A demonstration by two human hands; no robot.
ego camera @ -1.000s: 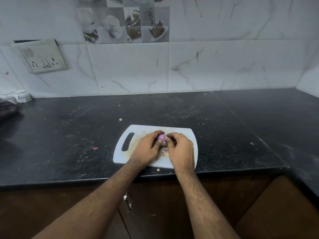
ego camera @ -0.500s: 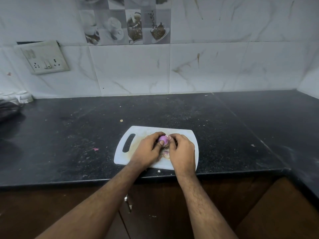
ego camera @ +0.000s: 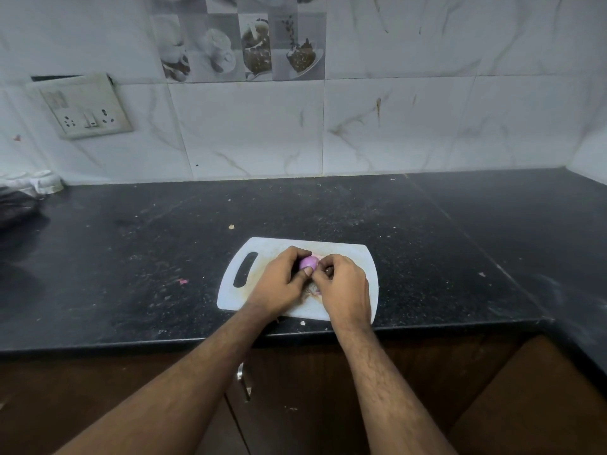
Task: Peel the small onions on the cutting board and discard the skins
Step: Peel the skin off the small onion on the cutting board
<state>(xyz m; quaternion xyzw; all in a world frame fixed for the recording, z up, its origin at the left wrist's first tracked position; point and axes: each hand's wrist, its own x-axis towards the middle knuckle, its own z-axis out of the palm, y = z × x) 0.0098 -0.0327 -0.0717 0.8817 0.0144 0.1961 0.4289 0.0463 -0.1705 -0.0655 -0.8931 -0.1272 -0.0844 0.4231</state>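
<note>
A white cutting board (ego camera: 262,249) with a handle slot lies near the front edge of the black counter. Over it, my left hand (ego camera: 279,284) holds a small purple onion (ego camera: 308,263) between thumb and fingers. My right hand (ego camera: 345,287) meets it from the right, its fingertips pinching at the onion's right side. Below and between both hands, a small heap of onion skins (ego camera: 312,292) lies on the board, mostly hidden. Any other onions on the board are covered by my hands.
The black counter (ego camera: 394,231) runs back to a tiled wall and turns a corner at the right. Dark bags and a white cloth (ego camera: 29,188) sit at the far left. Small skin scraps (ego camera: 183,281) lie left of the board. A cabinet handle (ego camera: 244,382) hangs below.
Both hands stay together over the board with the onion between them. The onion has turned slightly in my fingers and shows more of its purple surface.
</note>
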